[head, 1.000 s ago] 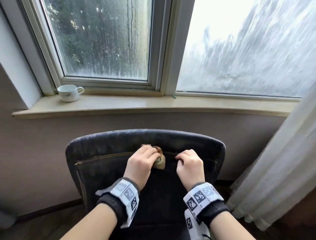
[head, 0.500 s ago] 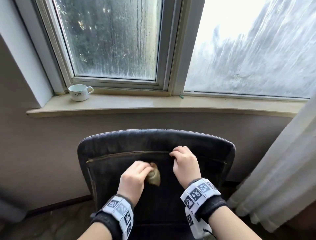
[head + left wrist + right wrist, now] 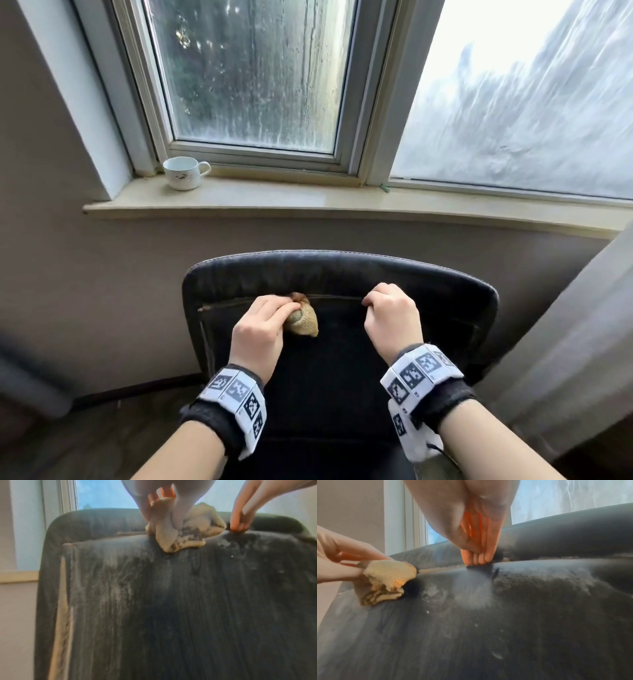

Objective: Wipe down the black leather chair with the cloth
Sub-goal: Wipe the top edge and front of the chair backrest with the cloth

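— Below the window sill point(image 3: 342, 205), what do you have in front of you?

— The black leather chair point(image 3: 342, 377), its backrest facing me. The top edge runs left to right, and the back panel's long axis runs down toward me. A seam crosses the backrest just below the padded top roll.

— Where is the cloth?

— My left hand point(image 3: 258, 334) grips the cloth point(image 3: 303, 320), a tan, bunched wad, my fingers curled round it. It presses on the leather right at the seam, a little left of the middle of the backrest. The wad's narrow end points down and to the right, toward me; its upper end sits on the seam. From the left wrist view the cloth point(image 3: 181, 534) bulges out to the right of my fingers.

— And your other hand?

— My right hand point(image 3: 390, 318) sits to the right of the cloth, apart from it. Its fingers point(image 3: 479, 557) are together and curled over, their tips tucked into the seam, holding the edge of the leather there.

— How does the leather look?

— Pale, dusty streaks run down the panel in both wrist views, with whitish smudges below the seam between my two hands.

— Anything else about?

— A white cup point(image 3: 183, 173) stands at the far left of the sill, its handle to the right. A pale curtain point(image 3: 565, 359) hangs at the right, beside the chair.
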The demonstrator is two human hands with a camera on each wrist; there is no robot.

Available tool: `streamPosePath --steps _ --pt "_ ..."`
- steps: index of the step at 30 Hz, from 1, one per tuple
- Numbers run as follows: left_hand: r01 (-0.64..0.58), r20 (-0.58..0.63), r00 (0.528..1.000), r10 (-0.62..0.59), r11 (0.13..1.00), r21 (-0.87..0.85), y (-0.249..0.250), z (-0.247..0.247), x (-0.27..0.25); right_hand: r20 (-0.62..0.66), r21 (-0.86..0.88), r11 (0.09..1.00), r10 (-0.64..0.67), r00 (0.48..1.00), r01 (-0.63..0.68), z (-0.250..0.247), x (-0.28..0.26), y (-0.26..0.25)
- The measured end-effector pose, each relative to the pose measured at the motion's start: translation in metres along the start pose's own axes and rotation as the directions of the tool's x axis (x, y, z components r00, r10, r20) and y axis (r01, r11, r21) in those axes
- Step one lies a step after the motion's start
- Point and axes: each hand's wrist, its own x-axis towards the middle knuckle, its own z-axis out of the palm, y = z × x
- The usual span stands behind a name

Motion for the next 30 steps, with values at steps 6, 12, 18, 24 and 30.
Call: streamPosePath --steps 6,12,18,24,30 --pt "-0.085 -0.048 0.996 0.081 0.994 -0.071 0.007 -0.016 0.042 0.014 0.123 0.984 -0.13 0.991 0.128 -0.007 0.013 -0.03" --pt "-0.071 0.102 0.992 0.074 0.997 -0.04 -0.01 -0.006 0.007 0.113 0.158 0.986 -0.078 0.991 0.059 0.008 0.019 -0.033" --pt "-0.066 0.039 0.997 0.069 0.995 -0.075 -0.016 -0.026 -0.003 0.158 0.096 0.995 -0.047 0.986 0.032 0.0 0.016 -0.034" --pt "-0.034 -0.057 0.998 0.035 0.999 0.018 -0.037 -0.037 0.023 0.24 0.052 0.997 0.035 0.97 -0.049 -0.003 0.019 -0.044" --pt "0.127 0.072 0.989 -0.128 0.992 0.011 -0.048 -0.046 -0.049 0.259 0.037 0.997 0.056 0.964 -0.067 -0.008 0.02 -0.047"
